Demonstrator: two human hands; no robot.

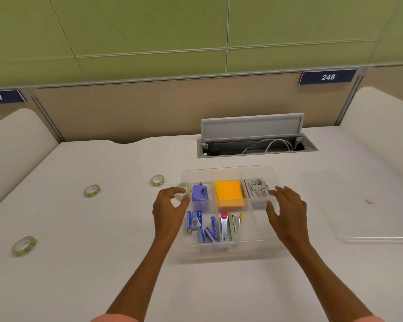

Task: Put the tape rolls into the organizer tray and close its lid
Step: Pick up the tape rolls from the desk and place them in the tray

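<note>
Item: tape roll (183, 194), clear, pinched between thumb and fingers of the left hand (170, 205), poised at the organizer tray's (228, 254) left rim, beside the purple punch (200, 193); the tray lies directly to its right. Three more tape rolls (92, 190) lie on the bench (102, 263), all leftward, nearer the left hand. Right hand (286, 210): open, empty, over the tray's right side. Lid (370, 205): off, flat, further right.

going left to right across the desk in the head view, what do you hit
tape roll nearest the camera → second tape roll → third tape roll → left hand holding a clear tape roll → organizer tray → clear lid
</note>
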